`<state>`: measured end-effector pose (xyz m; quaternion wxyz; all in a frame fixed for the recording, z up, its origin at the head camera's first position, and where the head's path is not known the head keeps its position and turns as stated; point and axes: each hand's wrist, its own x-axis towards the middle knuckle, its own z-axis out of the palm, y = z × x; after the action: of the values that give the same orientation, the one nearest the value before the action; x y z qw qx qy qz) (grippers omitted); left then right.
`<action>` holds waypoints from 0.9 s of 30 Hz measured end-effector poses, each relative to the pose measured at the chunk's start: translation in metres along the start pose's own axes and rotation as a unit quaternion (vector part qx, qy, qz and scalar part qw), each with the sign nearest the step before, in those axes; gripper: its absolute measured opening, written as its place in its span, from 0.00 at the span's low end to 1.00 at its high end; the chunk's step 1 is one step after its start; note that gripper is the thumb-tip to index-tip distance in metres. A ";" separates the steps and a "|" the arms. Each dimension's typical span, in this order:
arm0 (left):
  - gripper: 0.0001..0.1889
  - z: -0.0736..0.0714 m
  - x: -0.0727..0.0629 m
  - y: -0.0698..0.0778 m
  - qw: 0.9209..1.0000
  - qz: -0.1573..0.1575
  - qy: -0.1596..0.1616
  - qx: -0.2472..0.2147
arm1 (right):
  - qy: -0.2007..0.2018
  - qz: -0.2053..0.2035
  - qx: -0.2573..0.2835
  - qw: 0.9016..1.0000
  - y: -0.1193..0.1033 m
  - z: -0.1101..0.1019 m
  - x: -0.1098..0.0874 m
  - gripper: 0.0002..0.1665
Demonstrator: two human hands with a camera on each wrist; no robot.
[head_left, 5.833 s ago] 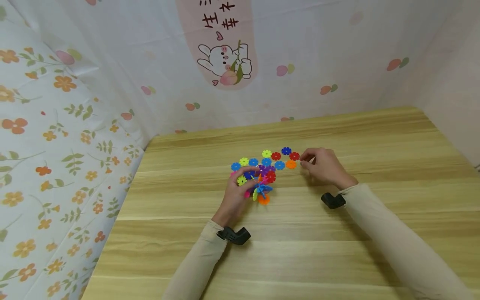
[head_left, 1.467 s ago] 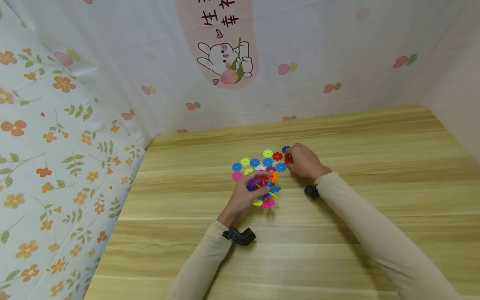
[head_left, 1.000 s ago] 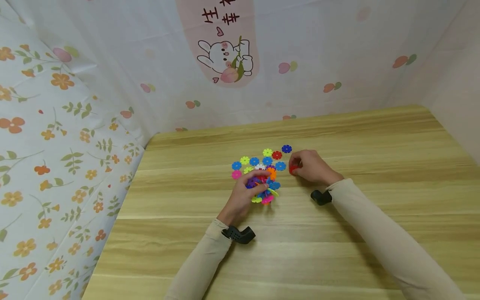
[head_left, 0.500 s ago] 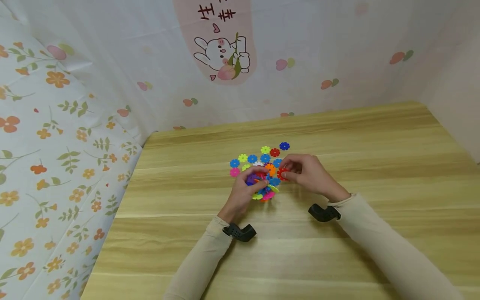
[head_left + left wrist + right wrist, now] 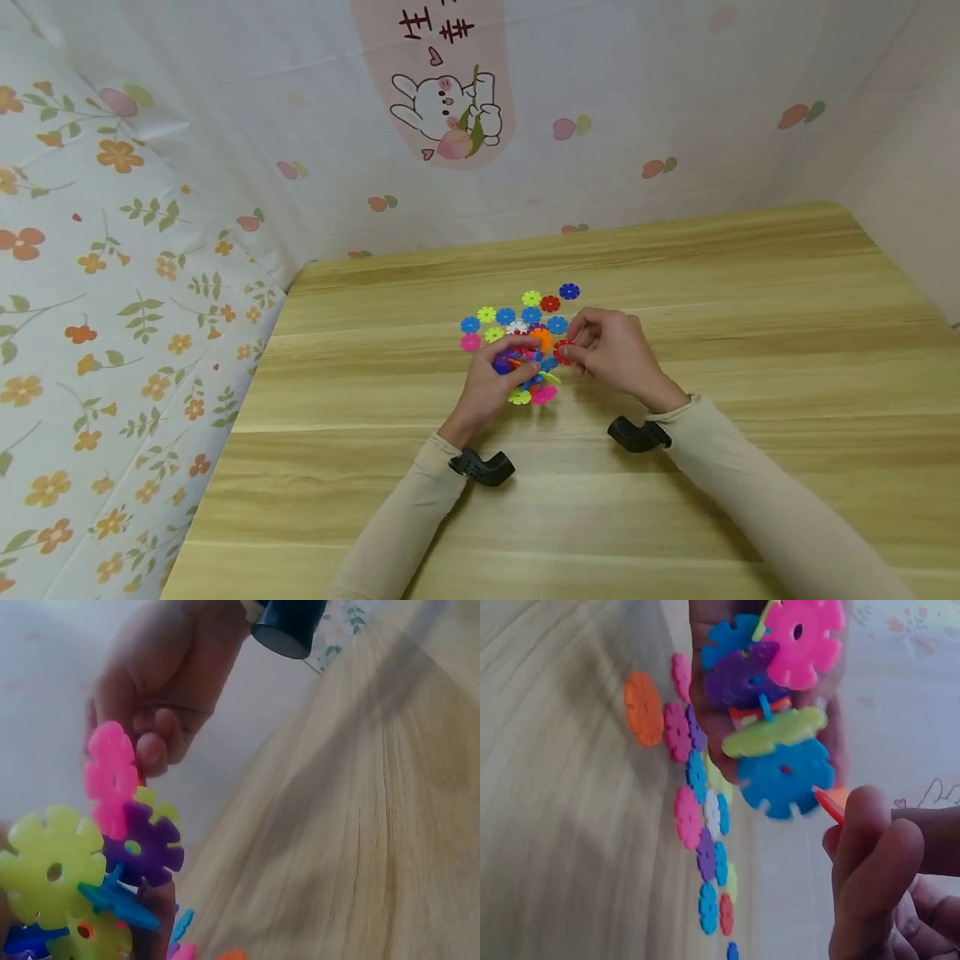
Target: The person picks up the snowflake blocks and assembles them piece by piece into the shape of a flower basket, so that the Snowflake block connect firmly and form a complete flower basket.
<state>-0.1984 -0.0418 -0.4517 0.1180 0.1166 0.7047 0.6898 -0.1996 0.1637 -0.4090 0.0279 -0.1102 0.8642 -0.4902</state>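
Observation:
In the head view my left hand (image 5: 486,387) holds a cluster of interlocked notched plastic discs (image 5: 543,394), its fingers over the top and thumb in front. Just to its right, my right hand (image 5: 618,354) pinches a red notched disc (image 5: 562,351) between thumb and fingertips. From the right wrist the red disc shows edge-on, its rim right at a blue disc (image 5: 786,778) of the cluster. Pink, purple and yellow discs make up other parts of it. The left wrist view shows a yellow disc (image 5: 52,862) and a purple disc (image 5: 146,844) of the cluster up close.
Loose discs lie flat on the wooden table (image 5: 675,517) behind the hands, among them a dark blue disc (image 5: 569,292), a red one (image 5: 550,304) and a pink one (image 5: 470,342). A printed cloth (image 5: 322,108) hangs beyond the table's back edge.
The right hand has picked the red disc off the table at the right and brought it left to the cluster. The orange disc once lying beside it now shows at the cluster, which has been turned.

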 end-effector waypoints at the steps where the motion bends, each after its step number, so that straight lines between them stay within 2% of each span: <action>1: 0.15 0.001 0.000 0.001 1.000 0.003 0.001 -0.001 | 0.004 0.001 0.004 1.000 -0.001 0.001 0.000 0.07; 5: 0.15 0.003 0.001 0.002 1.000 0.015 0.005 -0.001 | 0.014 0.001 0.029 0.999 -0.002 0.005 0.000 0.08; 13: 0.15 0.003 0.002 0.004 1.000 0.011 0.016 0.001 | 0.029 -0.019 0.065 0.997 0.001 0.011 0.000 0.09; 17: 0.16 -0.001 0.002 0.006 1.000 0.015 0.002 0.008 | -0.010 0.001 0.098 0.995 0.007 0.009 0.002 0.08; 21: 0.15 -0.008 -0.001 0.003 1.000 0.004 0.005 0.001 | -0.065 0.047 0.142 0.987 0.017 0.006 0.004 0.07; 24: 0.15 -0.014 -0.004 0.001 1.000 -0.003 0.016 -0.001 | -0.080 0.060 0.134 0.986 0.023 0.004 0.008 0.08; 27: 0.15 -0.019 -0.005 0.001 1.000 -0.008 0.026 0.000 | -0.074 0.047 0.069 0.994 0.029 0.001 0.014 0.07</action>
<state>-0.1996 -0.0616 -0.4507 0.1054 0.0934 0.7087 0.6913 -0.2179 0.1737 -0.4333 0.1228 -0.1032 0.8280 -0.5373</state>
